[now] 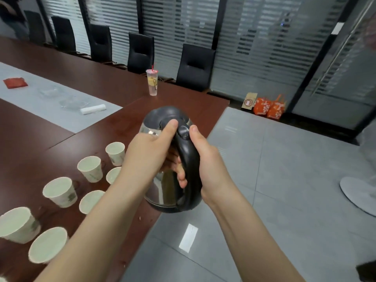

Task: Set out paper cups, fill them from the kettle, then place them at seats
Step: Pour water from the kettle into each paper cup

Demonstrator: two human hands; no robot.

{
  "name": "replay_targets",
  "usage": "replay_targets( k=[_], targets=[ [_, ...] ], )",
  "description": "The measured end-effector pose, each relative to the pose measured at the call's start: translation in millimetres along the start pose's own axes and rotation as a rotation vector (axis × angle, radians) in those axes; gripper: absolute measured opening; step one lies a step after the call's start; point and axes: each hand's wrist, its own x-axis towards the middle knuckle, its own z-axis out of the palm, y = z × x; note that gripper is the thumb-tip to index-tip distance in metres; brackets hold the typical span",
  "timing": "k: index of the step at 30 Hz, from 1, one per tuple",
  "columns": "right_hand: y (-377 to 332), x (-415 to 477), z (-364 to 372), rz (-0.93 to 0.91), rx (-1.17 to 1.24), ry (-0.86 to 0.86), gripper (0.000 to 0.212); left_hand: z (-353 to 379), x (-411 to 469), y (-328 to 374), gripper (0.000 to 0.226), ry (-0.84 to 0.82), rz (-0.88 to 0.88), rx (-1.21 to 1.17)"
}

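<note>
A steel kettle [162, 190] with a black lid and handle hangs upright in the air over the near corner of the brown table [85, 74]. My right hand [205, 157] grips its black handle, thumb beside the lid button. My left hand [150, 153] is at the handle's other side, its thumb pressing on the lid and its fingers curled into the handle gap. Several white paper cups [59, 191] stand open-side up in two rows on the table to the left of the kettle; my left forearm covers parts of some.
A clear plastic drink cup with a red straw [152, 82] stands near the table's far edge. Black chairs [195, 67] line the far side. A grey runner [50, 98] carries a red packet and a white roll. Orange bags [268, 107] sit on the tiled floor.
</note>
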Motion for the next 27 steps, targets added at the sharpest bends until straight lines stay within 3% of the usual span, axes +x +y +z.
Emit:
replay_targets(
  k=[10,19,27],
  targets=[
    [-25.2,136.5,-97.0,-0.005,-0.035,-0.058,0.062,94.3,128.5,6.6,0.056,0.157,0.000,0.015],
    [-37.3,278.3,-168.9,0.078,-0.115,-0.268,0.064,162.5,254.1,-13.4,0.057,0.422,-0.077,-0.046],
    [-9.9,383.1,-176.5,0.134,-0.106,-0.341,0.060,176.1,328.5,-34.4,0.063,0.603,-0.141,0.178]
  ],
)
